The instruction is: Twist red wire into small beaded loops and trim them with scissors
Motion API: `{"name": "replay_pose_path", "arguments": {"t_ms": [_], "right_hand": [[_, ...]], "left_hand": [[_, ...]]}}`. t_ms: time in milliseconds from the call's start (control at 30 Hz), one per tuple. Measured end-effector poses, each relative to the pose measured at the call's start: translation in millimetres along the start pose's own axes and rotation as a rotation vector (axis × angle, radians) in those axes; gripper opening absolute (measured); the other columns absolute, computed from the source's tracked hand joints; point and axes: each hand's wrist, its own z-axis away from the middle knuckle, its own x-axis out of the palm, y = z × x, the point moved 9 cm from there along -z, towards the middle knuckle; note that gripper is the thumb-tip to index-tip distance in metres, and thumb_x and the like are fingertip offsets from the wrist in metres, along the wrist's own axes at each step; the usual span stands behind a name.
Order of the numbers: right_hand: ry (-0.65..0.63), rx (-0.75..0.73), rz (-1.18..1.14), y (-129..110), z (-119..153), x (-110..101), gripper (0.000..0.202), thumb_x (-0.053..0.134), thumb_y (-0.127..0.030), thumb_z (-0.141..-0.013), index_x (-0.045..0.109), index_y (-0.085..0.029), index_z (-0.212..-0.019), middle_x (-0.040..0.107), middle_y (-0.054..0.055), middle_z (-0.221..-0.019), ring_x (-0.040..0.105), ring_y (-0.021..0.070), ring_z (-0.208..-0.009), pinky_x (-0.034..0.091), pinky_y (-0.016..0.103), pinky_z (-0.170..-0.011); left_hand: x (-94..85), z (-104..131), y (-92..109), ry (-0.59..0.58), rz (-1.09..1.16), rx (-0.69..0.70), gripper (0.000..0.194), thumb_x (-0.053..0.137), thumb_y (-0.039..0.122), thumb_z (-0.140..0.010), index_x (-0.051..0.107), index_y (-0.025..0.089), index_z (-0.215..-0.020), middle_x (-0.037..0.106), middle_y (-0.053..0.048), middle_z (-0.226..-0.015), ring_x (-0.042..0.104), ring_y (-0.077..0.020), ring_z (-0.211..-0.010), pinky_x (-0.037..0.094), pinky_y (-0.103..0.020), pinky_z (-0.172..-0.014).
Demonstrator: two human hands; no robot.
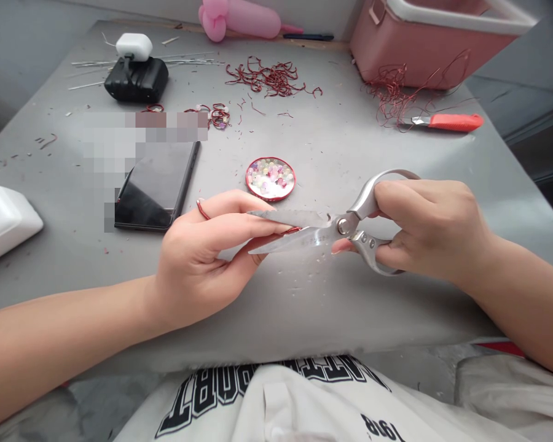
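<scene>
Head-camera view: Scissors (343, 226) stand with blades parted around the fingertips of a left hand (212, 252), which pinches a short bit of red cord (293, 231) above a grey bench (332, 325). The right hand (435, 227) grips the scissors, its fingers through the metal handles. The cord sits between the blades, near the pivot, and skin lies nearly as close; a squeeze made too soon could nip a finger, since the fingertips share the same gap. A slack pinch might let the cord slip or the cut land crooked. How much cord lies hidden behind the fingers cannot be told. Just beyond, a round red-rimmed dish (271, 198) of pale beads (271, 174) appears shallow; a stray knuckle or blade tip could tip it and scatter them. Farther right, tangled red thread (391, 92) meets the silver end of a red-handled knife (456, 123), where a careless tug could drag both.
</scene>
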Motion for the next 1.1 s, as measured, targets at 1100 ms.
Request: {"name": "replay_pose_path", "arguments": {"t_ms": [1100], "right_hand": [[0.004,0.032,0.033,3.5,1.1,-0.1,0.047,0.068,-0.053,-0.084,0.033,-0.024,-0.073,0.043,-0.005,-0.054,0.031,0.0106,-0.050,0.024,0.025,-0.045]], "left_hand": [[1.2,-2.0,-10.2,0.012,0.040,-0.130,0.035,0.064,0.003,-0.079,0.082,0.031,-0.091,0.080,0.000,-0.086,0.074,-0.0182,-0.083,0.062,-0.027,-0.074]]}}
